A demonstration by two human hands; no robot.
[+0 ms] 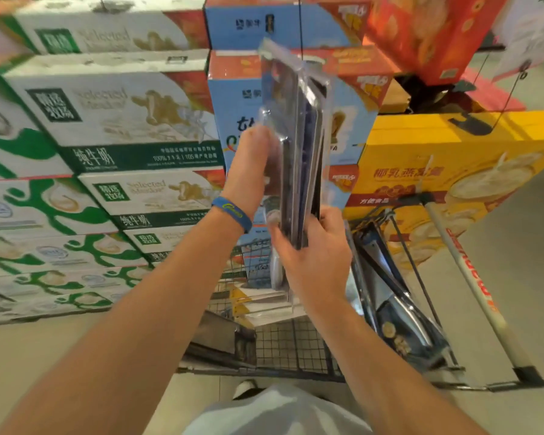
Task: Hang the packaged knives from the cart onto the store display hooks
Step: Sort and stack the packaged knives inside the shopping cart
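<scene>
While held upright at frame centre, clamped between both hands: several clear knife packs (pixel 299 136), stacked face to face and seen edge-on, tops reaching up in front of the blue boxes (pixel 233 98). Gripped at the bottom end by the right hand (pixel 314 255), thumb across the near left side, fingers (pixel 330 219) curled round the right edge. Gripped halfway up on the left side by the left hand (pixel 252 164), seen from the back and blurred; fingers wrapped toward the far side of the stack, exact lay impossible to tell. Blue wristband (pixel 231 211) on the left wrist. Running down from the upper edge to the top of the packs, a thin dark line (pixel 300 26); hook or wire, cannot tell.

Below the hands, wire cart (pixel 296 343), with more packs (pixel 396 309) leaning in its right part, dark handles and bright blades showing through the plastic. At lower right, white cart handle (pixel 471 287) with red lettering.

Filling the left of the frame, green-and-white boxes (pixel 107 120) in stacked rows; at right, yellow box (pixel 453 171); at upper right, red box (pixel 421 32). At the bottom edge, grey clothing (pixel 274 412) and a white shoe tip (pixel 245 389) on pale floor (pixel 44 356).
</scene>
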